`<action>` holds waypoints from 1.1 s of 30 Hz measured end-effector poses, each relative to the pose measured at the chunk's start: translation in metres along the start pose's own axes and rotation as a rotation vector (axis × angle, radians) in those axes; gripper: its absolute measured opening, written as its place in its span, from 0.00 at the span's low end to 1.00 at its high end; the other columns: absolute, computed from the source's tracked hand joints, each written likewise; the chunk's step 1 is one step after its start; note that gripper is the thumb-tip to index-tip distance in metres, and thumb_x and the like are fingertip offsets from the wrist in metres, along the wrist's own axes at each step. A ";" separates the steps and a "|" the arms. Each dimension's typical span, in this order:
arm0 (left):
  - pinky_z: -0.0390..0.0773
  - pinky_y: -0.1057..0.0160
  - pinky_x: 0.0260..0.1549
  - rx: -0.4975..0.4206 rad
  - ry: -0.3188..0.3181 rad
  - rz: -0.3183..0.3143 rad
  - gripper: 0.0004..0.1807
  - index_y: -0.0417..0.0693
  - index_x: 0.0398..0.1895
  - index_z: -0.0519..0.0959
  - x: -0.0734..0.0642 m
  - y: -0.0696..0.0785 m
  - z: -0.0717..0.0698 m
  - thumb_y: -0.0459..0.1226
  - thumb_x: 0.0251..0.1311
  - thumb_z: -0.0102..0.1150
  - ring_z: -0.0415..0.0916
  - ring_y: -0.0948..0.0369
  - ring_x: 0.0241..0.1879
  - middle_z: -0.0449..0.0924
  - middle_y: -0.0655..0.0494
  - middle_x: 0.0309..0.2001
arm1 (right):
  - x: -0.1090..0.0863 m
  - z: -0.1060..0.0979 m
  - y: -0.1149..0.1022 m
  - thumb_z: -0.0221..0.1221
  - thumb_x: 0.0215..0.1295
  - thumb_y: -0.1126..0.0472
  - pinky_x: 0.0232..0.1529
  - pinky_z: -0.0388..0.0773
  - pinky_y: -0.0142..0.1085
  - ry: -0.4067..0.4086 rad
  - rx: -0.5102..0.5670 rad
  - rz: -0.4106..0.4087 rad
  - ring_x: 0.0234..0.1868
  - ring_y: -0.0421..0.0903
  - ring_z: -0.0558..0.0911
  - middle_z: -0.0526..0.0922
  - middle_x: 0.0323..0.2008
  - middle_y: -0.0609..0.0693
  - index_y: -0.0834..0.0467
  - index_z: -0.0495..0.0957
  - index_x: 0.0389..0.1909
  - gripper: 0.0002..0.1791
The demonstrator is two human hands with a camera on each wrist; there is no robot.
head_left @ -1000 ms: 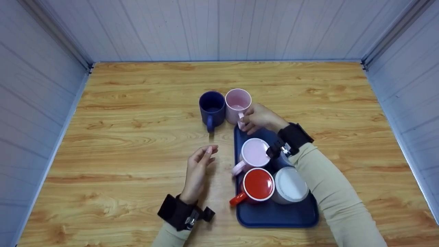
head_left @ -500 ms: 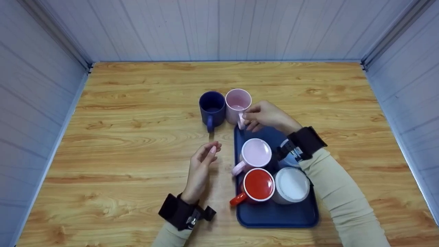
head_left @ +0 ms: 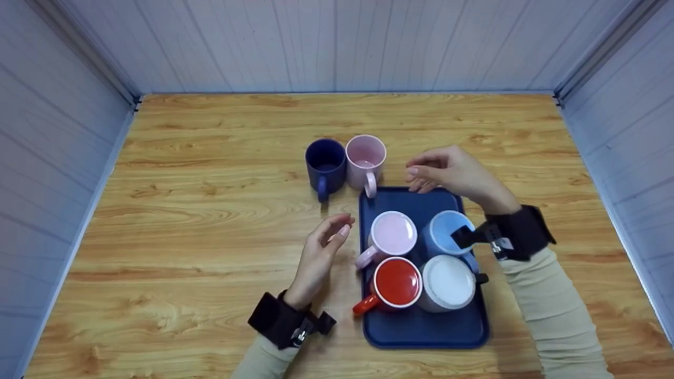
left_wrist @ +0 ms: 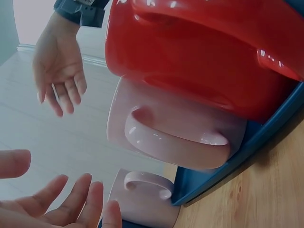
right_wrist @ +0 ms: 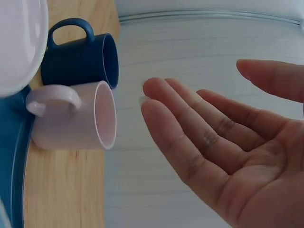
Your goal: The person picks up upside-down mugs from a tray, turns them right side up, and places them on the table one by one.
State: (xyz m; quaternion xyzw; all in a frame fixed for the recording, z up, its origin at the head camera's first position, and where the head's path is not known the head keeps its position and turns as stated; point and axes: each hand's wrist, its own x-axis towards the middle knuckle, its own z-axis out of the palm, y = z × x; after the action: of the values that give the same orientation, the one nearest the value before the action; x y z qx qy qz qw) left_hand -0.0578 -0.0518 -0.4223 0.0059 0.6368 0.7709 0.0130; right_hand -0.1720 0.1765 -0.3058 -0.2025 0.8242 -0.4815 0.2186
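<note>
My right hand (head_left: 453,171) hovers above the far end of the blue tray (head_left: 421,331), fingers loosely bent and holding nothing. Left of it, an upright pink mug (head_left: 360,173) stands on the table beside a dark blue mug (head_left: 331,181), both with handles toward me. In the right wrist view a gap separates the fingers (right_wrist: 190,142) from the pink mug (right_wrist: 71,128). My left hand (head_left: 318,258) is held over the table left of the tray, touching nothing. Nearest it are a light pink mug (head_left: 393,234) and a red mug (head_left: 397,284), whose handles jut past the tray's left edge.
A light blue mug (head_left: 439,231) and a white mug (head_left: 447,284) with a dark handle occupy the tray's right side. The wooden table (head_left: 184,237) is bounded by pale panel walls (head_left: 337,47) at the back and sides.
My right hand has let go of the pink mug's handle and drawn away to the right, uncovering the light blue mug. The left hand has shifted slightly right and forward.
</note>
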 end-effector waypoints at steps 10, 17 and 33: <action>0.65 0.55 0.53 0.106 -0.043 -0.001 0.18 0.33 0.52 0.72 -0.001 0.001 0.001 0.37 0.63 0.51 0.69 0.56 0.53 0.74 0.43 0.51 | -0.044 -0.020 0.021 0.51 0.67 0.60 0.37 0.78 0.32 0.107 0.021 -0.001 0.36 0.41 0.82 0.79 0.41 0.66 0.74 0.70 0.51 0.21; 0.67 0.58 0.52 0.057 -0.098 0.019 0.17 0.32 0.52 0.71 -0.004 0.008 0.009 0.34 0.64 0.51 0.68 0.50 0.53 0.73 0.38 0.50 | -0.066 -0.026 0.041 0.51 0.67 0.63 0.35 0.78 0.31 0.176 0.020 -0.034 0.34 0.43 0.82 0.83 0.35 0.53 0.75 0.70 0.49 0.18; 0.73 0.64 0.43 0.004 -0.287 0.038 0.16 0.29 0.52 0.70 -0.010 0.022 0.028 0.30 0.63 0.49 0.69 0.44 0.50 0.72 0.38 0.50 | -0.102 -0.025 0.098 0.54 0.64 0.64 0.26 0.76 0.33 0.404 0.118 -0.007 0.24 0.46 0.79 0.80 0.24 0.56 0.74 0.76 0.36 0.13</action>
State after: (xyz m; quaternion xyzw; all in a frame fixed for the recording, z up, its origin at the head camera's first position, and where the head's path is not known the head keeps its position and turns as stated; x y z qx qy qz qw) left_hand -0.0472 -0.0289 -0.3953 0.1282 0.6297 0.7609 0.0895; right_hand -0.1138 0.2941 -0.3649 -0.0915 0.8211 -0.5603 0.0587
